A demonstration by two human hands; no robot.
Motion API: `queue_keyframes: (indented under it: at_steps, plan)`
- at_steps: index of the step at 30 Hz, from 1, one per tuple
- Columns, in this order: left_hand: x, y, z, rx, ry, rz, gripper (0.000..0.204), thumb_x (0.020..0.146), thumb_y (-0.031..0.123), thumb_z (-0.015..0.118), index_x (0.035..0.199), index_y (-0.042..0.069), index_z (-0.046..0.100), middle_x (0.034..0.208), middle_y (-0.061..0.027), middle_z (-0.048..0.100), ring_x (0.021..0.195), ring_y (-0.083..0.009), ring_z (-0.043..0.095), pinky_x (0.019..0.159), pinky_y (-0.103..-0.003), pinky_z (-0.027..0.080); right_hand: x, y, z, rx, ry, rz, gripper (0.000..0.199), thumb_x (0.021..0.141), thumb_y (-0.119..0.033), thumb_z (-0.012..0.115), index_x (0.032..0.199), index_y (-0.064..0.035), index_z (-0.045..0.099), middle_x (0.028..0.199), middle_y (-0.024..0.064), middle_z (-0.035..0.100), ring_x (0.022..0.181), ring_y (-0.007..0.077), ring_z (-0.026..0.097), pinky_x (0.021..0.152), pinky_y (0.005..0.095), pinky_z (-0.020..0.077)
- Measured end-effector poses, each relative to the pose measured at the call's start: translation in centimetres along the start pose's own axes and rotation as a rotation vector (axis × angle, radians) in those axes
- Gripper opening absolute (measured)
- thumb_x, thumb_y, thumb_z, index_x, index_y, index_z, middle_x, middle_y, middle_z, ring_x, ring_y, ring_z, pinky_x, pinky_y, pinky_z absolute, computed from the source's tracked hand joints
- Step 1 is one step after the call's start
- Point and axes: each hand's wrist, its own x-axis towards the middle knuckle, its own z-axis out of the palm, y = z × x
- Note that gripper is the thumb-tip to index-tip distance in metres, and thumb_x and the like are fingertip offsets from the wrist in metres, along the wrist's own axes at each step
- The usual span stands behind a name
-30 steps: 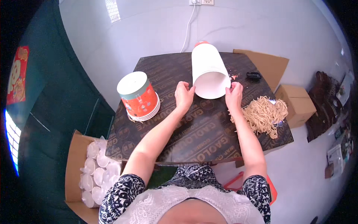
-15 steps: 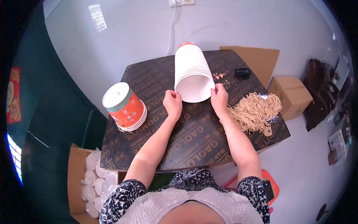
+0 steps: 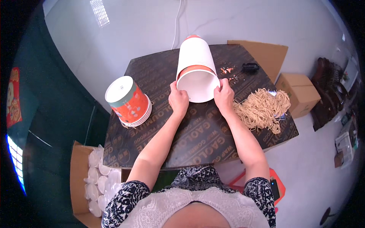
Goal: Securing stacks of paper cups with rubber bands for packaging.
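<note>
Room: pale grey floor is surrounding a dark printed table (image 3: 197,144); the table is the landmark for everything below.
Stack: a long white stack of paper cups (image 3: 195,72) is lying tipped on the table's far middle, open mouth facing you, an orange band near that end.
Left hand: your left hand (image 3: 178,100) is gripping the mouth's left rim, fingers curled on it.
Right hand: your right hand (image 3: 224,97) is pressing the right rim, fingers wrapped round the edge.
Change: compared with a second ago, the stack is sitting nearer mid-table and tilting less; both hands are still clamping the mouth end, so you are steadying and repositioning it, not letting go.
Other bucket: an orange bucket with a white lid (image 3: 127,100) is standing near the table's left edge, well apart from your hands.
Noodles: a heap of pale strands (image 3: 264,108) is lying at the table's right edge.
Boxes: a carton of white lids (image 3: 97,178) is sitting off the table's near-left corner; a brown box (image 3: 298,93) is sitting beyond its right side.
</note>
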Motion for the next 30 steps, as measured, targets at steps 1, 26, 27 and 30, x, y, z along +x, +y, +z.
queue_keyframes:
  at_steps: [1, 26, 27, 30]
  plan:
    - [0.0, 0.1, -0.2, 0.008, -0.027, -0.022, 0.032, 0.085, 0.007, 0.053, 0.117, 0.002, 0.057, 0.095, -0.0241, 0.068, 0.091, -0.0405, 0.067, 0.080, -0.048, 0.050, -0.1, -0.4, -0.1, -0.002, 0.005, 0.001, 0.017, 0.081, -0.003, 0.060, 0.097, -0.0011, 0.053, 0.079, 0.0191, 0.065, 0.074, 0.0392, 0.065, 0.069, 0.0478, 0.0499]
    - [-0.1, 6.2, -13.6, -0.430, -0.286, -0.003, 0.048, 0.083, -0.006, 0.038, 0.127, -0.010, 0.055, 0.113, -0.0207, 0.068, 0.105, -0.0232, 0.066, 0.092, -0.032, 0.050, -3.4, -10.1, -9.6, 0.523, -0.529, 0.383, 0.051, 0.104, -0.037, 0.040, 0.096, 0.0061, 0.065, 0.066, 0.0079, 0.062, 0.048, 0.0108, 0.054, 0.040, 0.0245, 0.0419]
    - [0.3, 6.1, -13.9, -0.481, -0.321, -0.049, 0.047, 0.082, -0.007, 0.038, 0.126, -0.010, 0.055, 0.111, -0.0196, 0.069, 0.102, -0.0221, 0.067, 0.090, -0.031, 0.051, -3.8, -9.9, -10.1, 0.612, -0.506, 0.360, 0.051, 0.104, -0.037, 0.039, 0.097, 0.0062, 0.066, 0.068, 0.0086, 0.063, 0.049, 0.0107, 0.055, 0.041, 0.0241, 0.0421]
    - [1.1, 6.1, -14.7, -0.589, -0.410, -0.187, 0.044, 0.081, -0.006, 0.040, 0.120, -0.013, 0.059, 0.105, -0.0182, 0.070, 0.094, -0.0203, 0.068, 0.083, -0.029, 0.053, -4.7, -9.1, -11.6, 0.576, -0.619, 0.309, 0.047, 0.104, -0.033, 0.042, 0.100, 0.0067, 0.066, 0.079, 0.0093, 0.067, 0.052, 0.0091, 0.056, 0.043, 0.0222, 0.0436]
